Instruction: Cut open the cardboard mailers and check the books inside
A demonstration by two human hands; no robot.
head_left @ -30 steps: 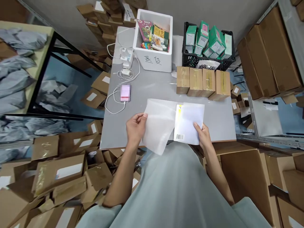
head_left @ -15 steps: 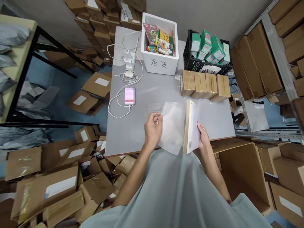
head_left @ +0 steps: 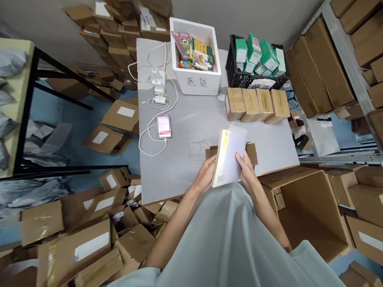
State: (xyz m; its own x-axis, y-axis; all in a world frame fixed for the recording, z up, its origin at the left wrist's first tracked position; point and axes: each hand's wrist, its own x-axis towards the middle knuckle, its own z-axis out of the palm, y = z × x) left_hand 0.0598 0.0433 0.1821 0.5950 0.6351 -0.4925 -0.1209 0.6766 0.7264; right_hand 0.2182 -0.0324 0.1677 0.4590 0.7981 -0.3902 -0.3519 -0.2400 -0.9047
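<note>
Both my hands hold a pale book point(head_left: 229, 158) with a yellow top corner, tilted up on its edge just above the near side of the grey table point(head_left: 185, 131). My left hand point(head_left: 206, 175) grips its spine side from below. My right hand point(head_left: 247, 173) has fingers pressed on its cover. A flat brown cardboard piece point(head_left: 250, 151) lies on the table under and behind the book. The translucent plastic sleeve appears wrapped around the book; only a faint edge shows at its top.
A white foam box point(head_left: 199, 77) with colourful books and a black crate point(head_left: 239, 75) of green cartons stand at the table's far side. Several taped brown boxes point(head_left: 257, 104) sit in a row. A phone point(head_left: 164, 126) with cables lies left. Cardboard boxes litter the floor; an open carton point(head_left: 305, 207) stands right.
The translucent sleeve that my left hand held spread out is no longer spread beside the book. My left hand moved right onto the book, which now stands tilted over a cardboard piece.
</note>
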